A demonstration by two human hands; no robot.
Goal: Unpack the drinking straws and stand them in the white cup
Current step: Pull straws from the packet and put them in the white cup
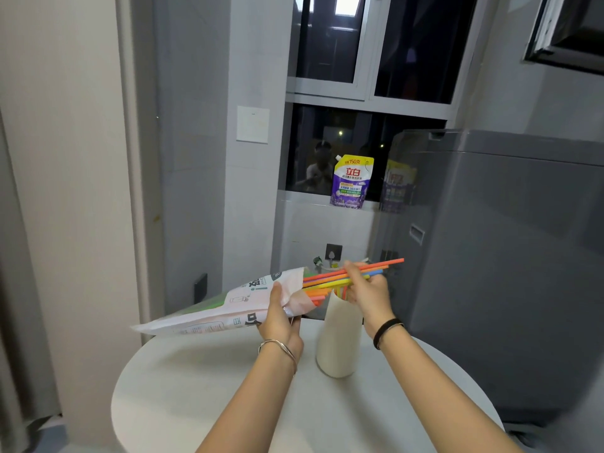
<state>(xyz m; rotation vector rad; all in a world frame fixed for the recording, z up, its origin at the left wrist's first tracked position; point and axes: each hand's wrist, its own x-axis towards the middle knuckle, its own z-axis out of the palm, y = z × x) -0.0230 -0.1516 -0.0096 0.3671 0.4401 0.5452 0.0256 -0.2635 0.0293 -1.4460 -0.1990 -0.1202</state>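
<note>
Straws in orange, yellow, green and blue stick out of the open end of a printed plastic packet, which lies tilted in the air above the round white table. The left hand holds the packet near its mouth, thumb on top and fingers underneath. The right hand pinches a bundle of the straws partway along, just over the white cup — the hands are near each other but not touching. The cup stands upright on the table between the two forearms; whether any straws are inside it I cannot tell. A purple detergent pouch sits on the windowsill behind, beside a grey appliance on the right.
</note>
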